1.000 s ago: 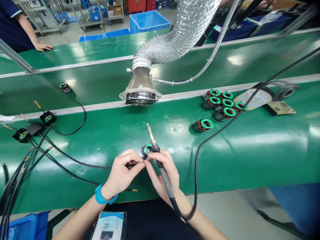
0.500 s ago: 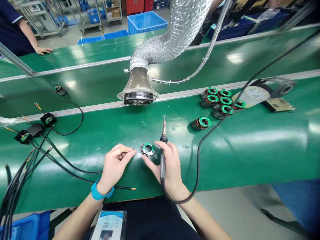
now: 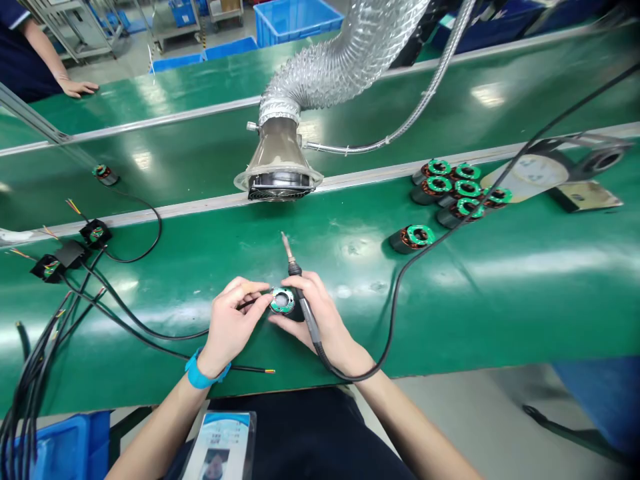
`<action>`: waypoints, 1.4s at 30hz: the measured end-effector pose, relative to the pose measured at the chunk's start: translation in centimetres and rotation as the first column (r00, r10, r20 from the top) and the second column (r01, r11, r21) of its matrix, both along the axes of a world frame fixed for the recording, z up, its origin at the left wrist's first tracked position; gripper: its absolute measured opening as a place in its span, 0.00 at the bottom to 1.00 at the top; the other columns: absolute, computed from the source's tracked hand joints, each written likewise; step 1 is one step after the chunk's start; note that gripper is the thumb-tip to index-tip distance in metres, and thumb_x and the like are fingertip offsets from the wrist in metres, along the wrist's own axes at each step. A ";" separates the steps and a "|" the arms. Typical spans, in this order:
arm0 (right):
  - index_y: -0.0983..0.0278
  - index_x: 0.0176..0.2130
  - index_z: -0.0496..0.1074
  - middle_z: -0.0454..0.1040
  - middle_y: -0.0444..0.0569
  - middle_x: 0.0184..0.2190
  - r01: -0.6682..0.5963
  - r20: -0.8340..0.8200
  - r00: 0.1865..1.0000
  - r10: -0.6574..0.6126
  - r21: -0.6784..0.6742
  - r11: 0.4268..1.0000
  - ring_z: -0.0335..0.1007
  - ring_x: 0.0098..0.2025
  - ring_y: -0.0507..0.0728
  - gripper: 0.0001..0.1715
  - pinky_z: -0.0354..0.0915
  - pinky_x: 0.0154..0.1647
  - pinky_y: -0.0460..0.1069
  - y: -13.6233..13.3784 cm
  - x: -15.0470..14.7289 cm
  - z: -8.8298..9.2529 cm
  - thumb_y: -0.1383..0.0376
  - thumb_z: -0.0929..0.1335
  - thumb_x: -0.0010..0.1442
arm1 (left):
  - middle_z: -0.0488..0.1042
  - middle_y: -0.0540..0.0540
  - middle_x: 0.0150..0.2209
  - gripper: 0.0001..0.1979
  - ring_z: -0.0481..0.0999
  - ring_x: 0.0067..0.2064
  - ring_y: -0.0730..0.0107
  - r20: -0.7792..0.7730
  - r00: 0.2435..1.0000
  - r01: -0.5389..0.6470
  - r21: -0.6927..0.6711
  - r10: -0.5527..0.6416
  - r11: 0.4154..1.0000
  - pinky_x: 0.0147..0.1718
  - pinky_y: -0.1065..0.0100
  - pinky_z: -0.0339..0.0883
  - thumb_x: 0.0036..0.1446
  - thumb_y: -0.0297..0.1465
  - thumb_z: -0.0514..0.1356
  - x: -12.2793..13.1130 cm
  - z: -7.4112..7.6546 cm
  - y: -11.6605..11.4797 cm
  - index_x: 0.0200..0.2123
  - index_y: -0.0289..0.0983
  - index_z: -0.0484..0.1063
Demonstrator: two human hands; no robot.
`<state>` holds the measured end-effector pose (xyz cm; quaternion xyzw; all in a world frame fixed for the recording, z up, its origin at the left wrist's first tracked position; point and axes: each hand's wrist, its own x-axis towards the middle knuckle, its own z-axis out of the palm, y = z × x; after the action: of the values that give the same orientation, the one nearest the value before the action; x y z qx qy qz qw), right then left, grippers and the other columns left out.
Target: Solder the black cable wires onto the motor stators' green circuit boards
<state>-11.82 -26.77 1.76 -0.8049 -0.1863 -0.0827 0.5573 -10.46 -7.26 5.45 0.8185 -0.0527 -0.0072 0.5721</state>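
Observation:
My left hand (image 3: 239,321) pinches a thin black cable (image 3: 247,304) between thumb and fingers. Its end is right at the edge of a motor stator (image 3: 289,306) topped by a green ring-shaped circuit board; whether the wires touch the board is too small to tell. A soldering iron (image 3: 295,269) lies across my right hand (image 3: 325,327), its metal tip pointing up and away from the stator. The thumb and forefinger of that hand reach around the stator's right side.
Several stators (image 3: 467,190) stand at the right, with another stator (image 3: 413,238) nearer. A fume extractor (image 3: 280,160) hangs ahead. Black housings (image 3: 70,253) and black cables (image 3: 40,360) lie left. The iron's cord (image 3: 395,313) crosses the right side. A person's hand (image 3: 80,88) rests on the far bench.
My right hand has moved left with the soldering iron, whose tip now leans left. The stator has shifted slightly left, and the cable end in my left hand now meets its edge.

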 end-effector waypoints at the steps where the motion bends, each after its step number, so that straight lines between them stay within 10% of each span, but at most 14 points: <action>1: 0.57 0.60 0.66 0.67 0.52 0.53 0.023 0.000 1.000 -0.023 0.022 1.000 0.70 0.54 0.62 0.30 0.72 0.56 0.56 0.1 -0.1 -0.2 0.67 0.77 0.63 | 0.75 0.47 0.34 0.06 0.74 0.33 0.74 -0.003 1.000 0.002 0.003 -0.002 1.000 0.30 0.74 0.68 0.62 0.33 0.69 0.0 0.0 0.1 0.40 0.38 0.84; 8: 0.57 0.64 0.65 0.69 0.53 0.59 -0.115 0.004 0.993 0.115 0.142 0.983 0.69 0.62 0.60 0.30 0.69 0.62 0.55 -0.4 -0.3 0.0 0.71 0.72 0.68 | 0.73 0.45 0.39 0.04 0.70 0.31 0.77 0.053 0.995 0.077 0.054 -0.080 0.996 0.24 0.75 0.61 0.62 0.32 0.69 -0.3 0.1 -0.2 0.36 0.38 0.84; 16: 0.60 0.45 0.78 0.71 0.41 0.23 0.359 -0.008 0.923 -0.386 0.386 0.850 0.69 0.22 0.53 0.13 0.68 0.29 0.50 -1.3 -5.0 -0.4 0.68 0.64 0.75 | 0.77 0.44 0.44 0.05 0.69 0.28 0.79 0.109 0.994 0.004 0.196 -0.026 0.981 0.24 0.74 0.61 0.66 0.31 0.65 -1.3 -0.4 -1.6 0.36 0.37 0.79; 28: 0.62 0.41 0.80 0.69 0.42 0.20 0.323 -0.120 0.946 -0.302 0.438 0.839 0.67 0.19 0.53 0.16 0.67 0.28 0.50 -1.6 -6.0 -1.4 0.65 0.63 0.75 | 0.77 0.42 0.46 0.04 0.77 0.34 0.74 0.164 0.986 -0.058 0.256 0.016 0.965 0.28 0.72 0.66 0.67 0.30 0.64 -2.1 -1.0 -2.3 0.38 0.37 0.77; 42: 0.66 0.35 0.79 0.67 0.44 0.15 0.406 -0.362 0.908 -0.213 0.626 0.666 0.60 0.12 0.52 0.18 0.54 0.14 0.44 -1.2 -4.9 0.0 0.61 0.66 0.72 | 0.77 0.45 0.46 0.03 0.65 0.24 0.84 0.253 0.967 -0.092 0.318 0.009 0.943 0.24 0.74 0.60 0.67 0.27 0.64 -2.4 -1.3 -2.6 0.37 0.35 0.76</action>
<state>-16.76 -28.01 1.79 -0.5630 0.0726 -0.1347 0.8121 -12.83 -9.82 4.19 0.8976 -0.1007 0.1014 0.4170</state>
